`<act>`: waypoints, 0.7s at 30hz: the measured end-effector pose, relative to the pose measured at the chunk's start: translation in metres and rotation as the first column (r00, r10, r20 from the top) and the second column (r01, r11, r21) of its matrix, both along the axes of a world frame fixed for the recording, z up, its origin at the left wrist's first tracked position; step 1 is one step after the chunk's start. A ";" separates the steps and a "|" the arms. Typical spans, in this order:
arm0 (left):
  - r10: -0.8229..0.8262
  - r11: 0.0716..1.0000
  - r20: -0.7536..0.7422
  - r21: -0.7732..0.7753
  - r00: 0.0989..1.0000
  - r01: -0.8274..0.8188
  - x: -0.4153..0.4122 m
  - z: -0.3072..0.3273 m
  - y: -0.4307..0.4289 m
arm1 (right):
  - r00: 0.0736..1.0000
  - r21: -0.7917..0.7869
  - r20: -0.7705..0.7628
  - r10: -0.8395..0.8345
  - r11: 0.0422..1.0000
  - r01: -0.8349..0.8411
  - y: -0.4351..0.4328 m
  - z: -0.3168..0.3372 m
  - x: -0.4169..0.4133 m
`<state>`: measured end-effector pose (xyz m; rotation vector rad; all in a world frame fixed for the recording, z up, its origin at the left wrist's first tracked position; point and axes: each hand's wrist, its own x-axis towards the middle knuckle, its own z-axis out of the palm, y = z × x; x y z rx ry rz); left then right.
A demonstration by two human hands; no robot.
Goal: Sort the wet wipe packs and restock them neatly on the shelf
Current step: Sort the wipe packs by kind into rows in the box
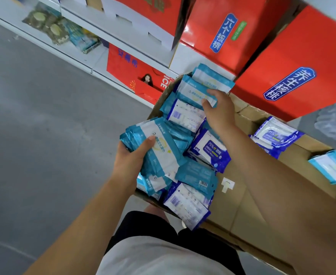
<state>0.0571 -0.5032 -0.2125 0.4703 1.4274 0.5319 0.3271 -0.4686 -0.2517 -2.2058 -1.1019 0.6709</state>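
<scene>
This is a shop aisle, seen during restocking. White metal shelves (95,62) run in tiers along a smooth grey floor (44,126), and they carry retail goods: large red gift boxes (218,32) printed with blue brand labels in Chinese characters, another red carton (129,70) on the lowest tier, and clear bags of packaged goods (50,26) further along. An open cardboard box (242,195) stands in the aisle, filled with many identical wet wipe packs (210,147) in sealed printed wrappers, some showing a barcode (175,115), as stock for sale would.
</scene>
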 end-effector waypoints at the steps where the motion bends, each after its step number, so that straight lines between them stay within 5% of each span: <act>1: 0.006 1.000 0.005 -0.003 1.000 -0.006 0.000 0.001 0.000 | 0.997 -0.017 0.066 0.032 0.999 -0.031 0.008 -0.007 0.006; 11: 0.066 0.996 0.010 -0.060 0.998 -0.066 -0.013 -0.002 -0.002 | 0.911 -0.195 0.378 0.168 0.976 -0.099 0.025 -0.033 0.016; 19: 0.039 0.999 0.021 -0.038 0.999 -0.038 -0.013 0.003 -0.004 | 0.994 0.232 0.089 -0.058 0.972 0.036 -0.019 0.031 -0.020; 21: 0.020 1.000 0.037 -0.006 0.999 -0.020 -0.009 0.004 -0.006 | 0.992 0.271 -0.083 -0.093 0.956 0.112 -0.046 0.064 -0.039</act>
